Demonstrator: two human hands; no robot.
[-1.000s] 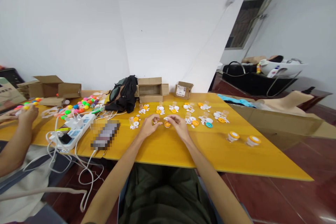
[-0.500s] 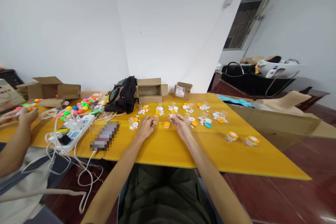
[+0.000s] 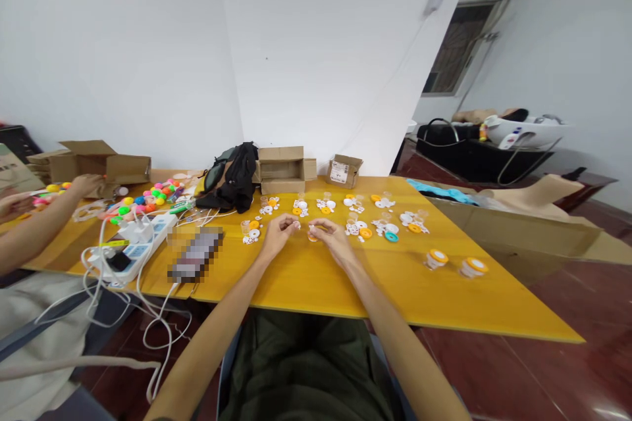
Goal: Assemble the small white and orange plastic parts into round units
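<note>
My left hand (image 3: pixel 279 237) is closed in a pinch on a small white piece (image 3: pixel 297 225) at its fingertips. Opposite it, a short gap away, my right hand (image 3: pixel 332 239) pinches another tiny whitish piece (image 3: pixel 311 228); its exact kind is too small to make out. An orange-rimmed lid (image 3: pixel 313 237) shows partly behind the right fingers. Beyond both hands lie groups of parts: clear plastic cups (image 3: pixel 353 217), white discs (image 3: pixel 253 234), orange rings (image 3: pixel 365 233), a teal ring (image 3: pixel 392 236) and small white pieces with dark marks.
Two orange-lidded clear jars (image 3: pixel 436 258) stand at the right. To the left are a phone (image 3: pixel 196 255), a power strip (image 3: pixel 143 248) with cables and colourful balls (image 3: pixel 158 196). A backpack (image 3: pixel 230 177) and cardboard boxes (image 3: pixel 281 171) line the back. Another person's arm (image 3: pixel 44 227) reaches in at far left.
My right hand has moved left and slightly nearer me, its small piece now close to the left fingertips. My left hand has shifted a little and turned. The other person's hand has reached farther forward.
</note>
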